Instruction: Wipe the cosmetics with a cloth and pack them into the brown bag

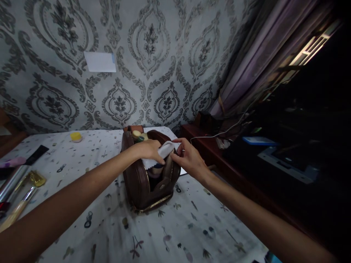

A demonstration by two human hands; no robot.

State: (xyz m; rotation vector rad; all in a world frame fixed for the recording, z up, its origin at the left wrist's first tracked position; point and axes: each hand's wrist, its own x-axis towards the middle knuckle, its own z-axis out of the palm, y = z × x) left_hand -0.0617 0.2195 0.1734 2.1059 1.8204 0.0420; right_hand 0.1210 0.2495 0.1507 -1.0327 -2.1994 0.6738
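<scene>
A brown zippered bag (137, 182) stands open on the patterned white sheet (109, 226), with containers showing inside near its back left. Over its opening, my left hand (150, 150) is closed on a pale grey cloth (166, 148), thumb on the near side. Part of the cloth, with a zigzag edge, hangs into the bag. My right hand (189, 157) is at the bag's right rim, its thumb and fingers bent around the edge beside the cloth. What lies deeper in the bag is dark.
A yellow-lidded jar (76, 137) sits at the back left. Brushes and tubes (16, 182) lie at the far left. To the right are a dark red wooden ledge (197, 140), a white cable and a blue-edged item (259, 141). Patterned wallpaper rises behind.
</scene>
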